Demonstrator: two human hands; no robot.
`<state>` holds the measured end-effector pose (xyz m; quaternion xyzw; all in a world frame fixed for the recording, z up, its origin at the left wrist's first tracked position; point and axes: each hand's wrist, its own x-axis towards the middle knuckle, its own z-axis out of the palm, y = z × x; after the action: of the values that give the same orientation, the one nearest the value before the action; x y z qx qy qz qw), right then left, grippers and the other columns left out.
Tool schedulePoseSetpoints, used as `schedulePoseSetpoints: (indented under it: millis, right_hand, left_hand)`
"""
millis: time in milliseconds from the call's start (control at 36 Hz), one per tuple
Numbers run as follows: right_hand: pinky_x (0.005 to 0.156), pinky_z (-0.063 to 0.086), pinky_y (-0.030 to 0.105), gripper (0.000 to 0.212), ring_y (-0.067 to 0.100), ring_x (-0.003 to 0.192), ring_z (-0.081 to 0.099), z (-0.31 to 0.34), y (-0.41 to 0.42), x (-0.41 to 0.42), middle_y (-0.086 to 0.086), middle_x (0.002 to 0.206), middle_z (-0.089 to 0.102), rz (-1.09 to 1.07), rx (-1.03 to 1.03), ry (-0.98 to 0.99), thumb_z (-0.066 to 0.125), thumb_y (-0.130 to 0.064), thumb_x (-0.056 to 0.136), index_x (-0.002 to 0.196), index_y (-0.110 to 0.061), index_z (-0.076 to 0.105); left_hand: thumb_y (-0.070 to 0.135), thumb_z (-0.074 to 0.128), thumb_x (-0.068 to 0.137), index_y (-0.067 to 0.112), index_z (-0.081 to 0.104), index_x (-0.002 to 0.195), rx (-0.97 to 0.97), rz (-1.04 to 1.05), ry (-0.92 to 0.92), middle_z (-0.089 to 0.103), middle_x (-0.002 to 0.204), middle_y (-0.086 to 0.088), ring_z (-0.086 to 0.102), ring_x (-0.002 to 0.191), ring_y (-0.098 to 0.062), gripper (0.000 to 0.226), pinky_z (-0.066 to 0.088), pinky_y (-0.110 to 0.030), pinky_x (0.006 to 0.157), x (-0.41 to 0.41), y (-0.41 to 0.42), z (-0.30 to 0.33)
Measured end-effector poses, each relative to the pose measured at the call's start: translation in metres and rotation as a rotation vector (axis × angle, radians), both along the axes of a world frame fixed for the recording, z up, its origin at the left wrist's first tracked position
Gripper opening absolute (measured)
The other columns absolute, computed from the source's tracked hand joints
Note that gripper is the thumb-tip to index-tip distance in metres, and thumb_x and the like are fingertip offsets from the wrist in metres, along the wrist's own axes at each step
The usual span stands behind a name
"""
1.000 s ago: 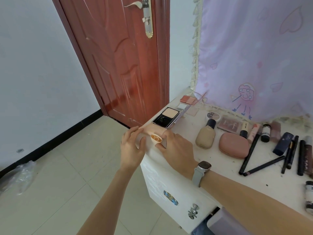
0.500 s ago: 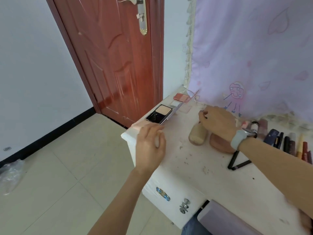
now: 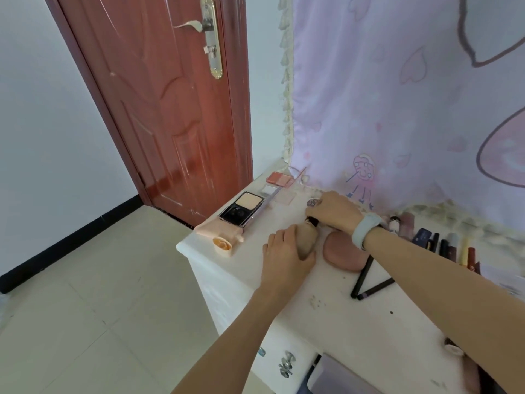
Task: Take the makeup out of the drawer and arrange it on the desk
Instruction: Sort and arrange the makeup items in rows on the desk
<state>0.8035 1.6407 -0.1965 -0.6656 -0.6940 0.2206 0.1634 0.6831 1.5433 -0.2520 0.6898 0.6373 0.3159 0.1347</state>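
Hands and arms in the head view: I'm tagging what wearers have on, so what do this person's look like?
Both forearms are bare, with no sleeves in view. The right hand has a smartwatch at the wrist, on a pale grey-blue band; the watch face cannot be seen. The left hand and its wrist carry nothing. No rings or gloves show on either.

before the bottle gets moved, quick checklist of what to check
1. Left hand grips the foundation bottle body: ok.
2. Right hand holds the dark cap: ok.
3. Cap screwed tight: cannot tell.
4. Bottle lies clear of the pink pouch: cannot tell, very close.
5. Bare desk in front to set it down: ok.
6. Open compact out of the way: ok.
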Motion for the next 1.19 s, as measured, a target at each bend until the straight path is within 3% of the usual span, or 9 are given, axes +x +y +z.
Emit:
schedulePoseSetpoints:
  millis: [83,361,528,694,778,861,944,1056,1194]
  right_hand:
    - [0.056,0.034,0.027,0.021,0.017,0.062,0.049,0.003,-0.003,0.005,0.007,0.068,0.059,0.006,-0.010,0.164,0.058,-0.024,0.081,0.070,-0.007,0.061]
    - [0.039,0.025,0.022,0.052,0.011,0.033,0.028,0.037,-0.012,0.026,-0.007,0.036,0.028,0.010,0.017,0.130,0.048,-0.046,0.088,0.049,-0.017,0.031]
    - [0.033,0.024,0.014,0.036,0.008,0.034,0.028,0.079,-0.024,0.031,-0.003,0.047,0.035,0.030,0.101,0.350,0.054,-0.035,0.085,0.062,-0.009,0.047]
    - [0.045,0.033,0.014,0.021,0.003,0.043,0.039,0.116,-0.049,0.047,-0.010,0.056,0.052,0.219,0.361,0.340,0.054,-0.036,0.089,0.073,-0.023,0.052]
    - [0.062,0.042,0.030,0.013,0.025,0.070,0.052,0.135,-0.059,0.066,0.008,0.089,0.062,0.432,0.291,0.298,0.052,-0.021,0.093,0.091,-0.034,0.052]
    - [0.065,0.044,0.013,0.021,0.021,0.092,0.059,0.150,-0.065,0.082,-0.007,0.107,0.057,0.453,0.175,0.323,0.048,-0.021,0.094,0.101,-0.040,0.049]
    - [0.067,0.046,0.026,0.035,0.020,0.073,0.060,0.160,-0.067,0.083,-0.002,0.089,0.064,0.315,0.217,0.180,0.034,-0.053,0.090,0.102,-0.029,0.056]
    - [0.063,0.043,0.035,0.047,0.021,0.057,0.044,0.166,-0.064,0.083,0.003,0.057,0.049,0.258,0.365,-0.150,0.033,-0.043,0.097,0.064,-0.011,0.046]
    - [0.058,0.041,0.023,0.020,0.014,0.070,0.049,0.174,-0.067,0.103,-0.007,0.095,0.051,0.469,0.168,0.164,0.046,-0.017,0.095,0.101,-0.036,0.048]
  left_hand:
    - [0.022,0.063,0.084,0.007,0.042,0.136,0.053,-0.031,-0.119,0.053,0.126,-0.008,0.044,0.115,-0.025,0.058,0.032,-0.026,0.096,-0.002,-0.001,0.004]
    - [0.008,0.072,0.077,0.005,0.053,0.127,0.286,-0.093,-0.349,0.059,0.116,0.002,0.051,0.099,0.000,0.054,0.034,0.000,0.083,-0.003,-0.011,0.022]
    - [0.011,0.064,0.080,0.008,0.042,0.134,0.242,-0.124,-0.303,0.047,0.116,0.001,0.043,0.101,-0.005,0.059,0.032,-0.009,0.080,0.015,0.003,0.053]
    - [0.016,0.063,0.080,0.030,0.054,0.083,0.137,-0.192,-0.510,0.054,0.061,0.015,0.048,0.053,0.001,0.017,0.033,-0.006,0.048,0.026,0.017,0.084]
    - [0.011,0.064,0.078,0.039,0.050,0.077,0.117,-0.236,-0.532,0.054,0.059,0.026,0.045,0.048,0.003,0.031,0.034,-0.007,0.043,0.024,0.022,0.094]
    - [0.007,0.064,0.075,0.041,0.048,0.076,0.156,-0.215,-0.497,0.056,0.063,0.017,0.048,0.055,0.005,0.037,0.040,-0.010,0.049,0.023,0.023,0.105]
    - [0.008,0.063,0.074,0.038,0.051,0.083,0.163,-0.225,-0.445,0.056,0.070,0.011,0.051,0.060,0.005,0.034,0.040,-0.010,0.050,0.029,0.023,0.113]
    - [0.006,0.061,0.072,0.023,0.057,0.093,0.190,-0.230,-0.361,0.051,0.068,0.013,0.048,0.058,0.002,0.027,0.034,-0.007,0.051,0.042,0.022,0.121]
    - [0.013,0.062,0.073,0.036,0.052,0.086,0.191,-0.203,-0.399,0.056,0.071,0.010,0.050,0.061,-0.002,0.029,0.040,-0.014,0.051,0.047,0.019,0.125]
